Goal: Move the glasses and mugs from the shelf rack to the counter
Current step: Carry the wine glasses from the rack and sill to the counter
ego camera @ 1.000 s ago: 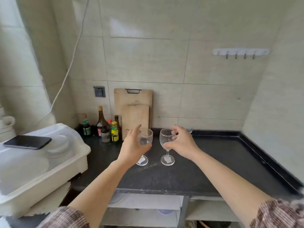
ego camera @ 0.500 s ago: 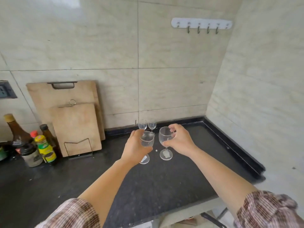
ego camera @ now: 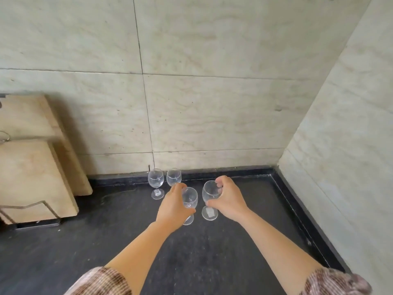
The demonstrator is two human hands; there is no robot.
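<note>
My left hand grips the bowl of a clear wine glass, held upright over the black counter. Beside it, my right hand holds a second clear wine glass by its bowl, its round foot low over or on the counter; I cannot tell which. Two more wine glasses stand by the back wall: one at the left and one partly hidden behind my left hand.
Two wooden cutting boards lean against the tiled wall at the left in a wire stand. A raised black edge borders the counter at the back and right, where the tiled walls meet in a corner.
Both hands carried their glasses to the right and towards the back corner, close to the two standing glasses. The bottles and dish tub have left the view.
</note>
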